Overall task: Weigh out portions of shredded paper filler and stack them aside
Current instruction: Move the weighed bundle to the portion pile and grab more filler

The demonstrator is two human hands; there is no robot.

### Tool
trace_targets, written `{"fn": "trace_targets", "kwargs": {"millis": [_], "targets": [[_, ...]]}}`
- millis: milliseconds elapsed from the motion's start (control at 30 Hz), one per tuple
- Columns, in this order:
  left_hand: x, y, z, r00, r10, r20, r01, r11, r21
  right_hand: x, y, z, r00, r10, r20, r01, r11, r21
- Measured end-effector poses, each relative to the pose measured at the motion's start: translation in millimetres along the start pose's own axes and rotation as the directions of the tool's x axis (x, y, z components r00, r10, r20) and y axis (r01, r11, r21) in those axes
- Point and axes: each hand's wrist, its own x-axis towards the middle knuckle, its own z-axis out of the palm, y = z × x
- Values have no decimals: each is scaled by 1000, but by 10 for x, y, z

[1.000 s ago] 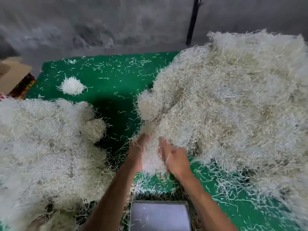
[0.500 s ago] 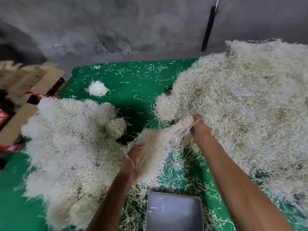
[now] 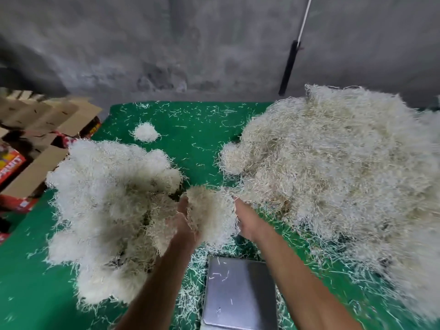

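Left grip [image 3: 184, 225], right grip [image 3: 247, 220] clasp paper clump [image 3: 212, 215] between palms.

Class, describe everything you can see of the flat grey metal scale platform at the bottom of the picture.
The flat grey metal scale platform is a smooth, dull-shining rectangular plate with rounded corners, lying level on the green mat. Its near edge is cut off by the frame. A few loose white paper shreds lie on it; more shreds ring its sides. Neither hand touches it; no portion rests on it.
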Motion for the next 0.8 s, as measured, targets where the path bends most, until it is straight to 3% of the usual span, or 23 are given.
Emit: {"fn": "trace_targets", "kwargs": {"millis": [33,67,100,167,200,233,300,400,500,600,633,700,767,800], "targets": [[-46,13,0,990,35,134,-18,992,-126,-53,-26,23,1000,-10,9,9,996,85],[-55,-9,-33,956,102,273,-72,990,-120,-67,-55,25,998,-54,-28,58,988,140],[-60,-72,-75,896,130,425,-121,991,-48,-80,-104,17,991,-103,-86,115,982,149],[-123,-150,-173,833,25,553,-171,962,214,-134,-250,2,970,-167,-175,193,971,141],[-102,-223,-251,828,-26,560,-233,893,385,-154,-315,-23,961,-172,-217,197,975,102],[-58,-261,-309,840,-38,541,-305,792,529,-178,-368,-35,949,-176,-262,195,980,48],[-3,-305,-375,915,10,403,-305,669,678,-189,-378,-63,930,-206,-305,186,978,-94],[7,-289,-491,944,182,274,-328,584,742,-253,-318,-19,908,-263,-326,226,963,-146],[120,-231,-677,975,180,127,-220,783,582,-320,-165,133,906,-312,-284,310,949,-55],[-1,-106,-801,1000,18,22,-24,949,313,-368,144,367,901,-348,-257,349,936,-44],[-10,-126,-855,999,26,24,-31,957,289,-387,269,449,907,-345,-241,360,933,19],[-29,-200,-922,995,97,15,-95,908,407,-459,492,587,917,-354,-184,389,894,221],[-109,-286,-969,988,151,-41,-101,816,569,-496,590,607,903,-337,-266,416,842,344],[-119,-362,-977,993,100,-57,-49,817,575,-495,625,570,919,-254,-301,373,805,462]]}}
